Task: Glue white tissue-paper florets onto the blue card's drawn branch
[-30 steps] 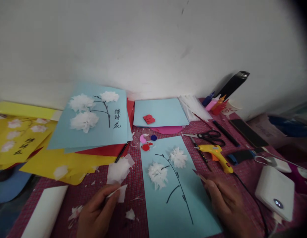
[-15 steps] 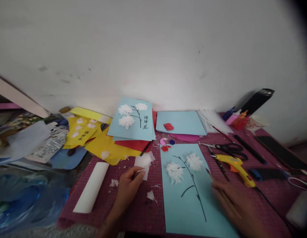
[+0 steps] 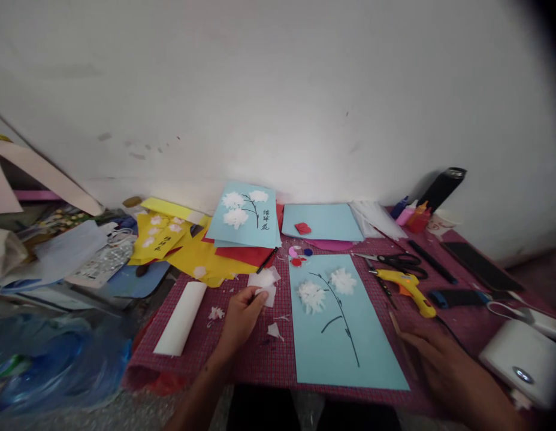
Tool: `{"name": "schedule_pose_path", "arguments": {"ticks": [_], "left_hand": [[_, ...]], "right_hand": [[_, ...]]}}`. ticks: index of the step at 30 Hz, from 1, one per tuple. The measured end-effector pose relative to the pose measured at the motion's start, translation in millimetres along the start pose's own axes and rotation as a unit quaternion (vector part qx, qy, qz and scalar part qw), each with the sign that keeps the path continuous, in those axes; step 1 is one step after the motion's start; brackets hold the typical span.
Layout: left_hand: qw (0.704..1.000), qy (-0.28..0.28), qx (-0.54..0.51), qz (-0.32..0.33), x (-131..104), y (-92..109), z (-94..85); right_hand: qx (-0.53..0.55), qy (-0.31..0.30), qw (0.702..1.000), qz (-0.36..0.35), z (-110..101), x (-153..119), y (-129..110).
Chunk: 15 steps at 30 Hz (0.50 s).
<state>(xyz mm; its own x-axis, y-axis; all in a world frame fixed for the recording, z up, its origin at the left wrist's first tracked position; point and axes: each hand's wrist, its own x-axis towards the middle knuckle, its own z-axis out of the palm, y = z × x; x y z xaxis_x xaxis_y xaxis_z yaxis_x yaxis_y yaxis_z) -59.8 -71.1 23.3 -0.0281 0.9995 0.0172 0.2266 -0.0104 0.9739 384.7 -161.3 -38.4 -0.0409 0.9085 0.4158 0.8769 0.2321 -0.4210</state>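
My left hand (image 3: 242,314) is closed in a pinch on a small bit of white tissue paper, mostly hidden by the fingers, in front of the thin white tissue sheets (image 3: 268,278). My right hand (image 3: 433,353), a little blurred, grips a slim wooden stick (image 3: 398,330) shaped like a pencil, beside the right edge of a light blue sheet (image 3: 372,359). On that sheet is a drawn dark stem (image 3: 345,320) with two fluffy white paper flowers (image 3: 311,297) near its top. A loose white scrap (image 3: 274,330) lies between my left hand and the sheet.
At right lie scissors (image 3: 401,260), a yellow glue gun (image 3: 408,288) and a white box-shaped device (image 3: 520,362). A white paper roll (image 3: 181,320) is at left. A finished flower card (image 3: 244,227) leans at the back, near yellow sheets (image 3: 201,257).
My right hand has moved right and down with the wooden stick, off the blue sheet. My left hand still pinches by the tissue sheets. The whole view has shifted slightly.
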Motion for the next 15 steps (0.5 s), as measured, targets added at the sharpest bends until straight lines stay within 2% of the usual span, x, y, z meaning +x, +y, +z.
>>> {"name": "schedule_pose_path", "arguments": {"ticks": [2, 3, 6, 9, 10, 15], "left_hand": [[1.000, -0.015, 0.013, 0.006, -1, 5, 0.4], [1.000, -0.020, 0.020, 0.007, -2, 7, 0.8], [0.998, -0.046, 0.035, 0.000, 0, 12, 4.1], [0.996, -0.083, 0.037, -0.010, 2, 18, 12.8], [0.995, -0.091, 0.036, -0.011, 3, 20, 16.9], [0.992, -0.126, 0.019, -0.025, 4, 31, 38.8]], "right_hand": [[-0.017, -0.054, 0.998, -0.025, -2, -4, 1], [-0.038, -0.057, 0.997, -0.035, -6, -4, 1], [-0.079, -0.007, 0.997, -0.023, -23, 6, 2], [-0.116, 0.004, 0.993, 0.035, -40, 29, 7], [-0.138, -0.018, 0.987, 0.076, -43, 37, 9], [-0.166, -0.064, 0.972, 0.151, -34, 70, 9]]}}
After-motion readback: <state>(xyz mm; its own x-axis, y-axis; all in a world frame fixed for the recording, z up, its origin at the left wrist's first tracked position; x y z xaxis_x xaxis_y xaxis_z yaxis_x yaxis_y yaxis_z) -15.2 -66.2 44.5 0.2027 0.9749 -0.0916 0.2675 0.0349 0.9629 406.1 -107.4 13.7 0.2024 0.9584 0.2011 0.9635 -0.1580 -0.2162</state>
